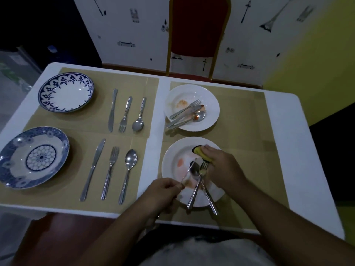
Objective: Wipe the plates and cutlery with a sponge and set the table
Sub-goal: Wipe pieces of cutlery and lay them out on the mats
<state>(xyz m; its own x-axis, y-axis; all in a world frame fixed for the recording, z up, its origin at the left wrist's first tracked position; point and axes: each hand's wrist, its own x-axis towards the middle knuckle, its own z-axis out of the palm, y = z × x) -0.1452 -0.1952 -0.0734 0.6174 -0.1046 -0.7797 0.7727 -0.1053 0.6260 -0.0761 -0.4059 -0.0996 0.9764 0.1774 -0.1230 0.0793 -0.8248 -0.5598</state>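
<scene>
left hand (165,189) grip pinches the thin, probably slick knife (189,170) by its handle, right hand (221,166) clamped on soft sponge (200,152) over fragile plate (172,150).

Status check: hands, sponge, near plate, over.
Left hand grips knife at near white plate. Right hand holds sponge on it. Fork and spoon lie on plate, in wiping path.

White table (288,131): tan placemats (86,121) flat on top.
</scene>
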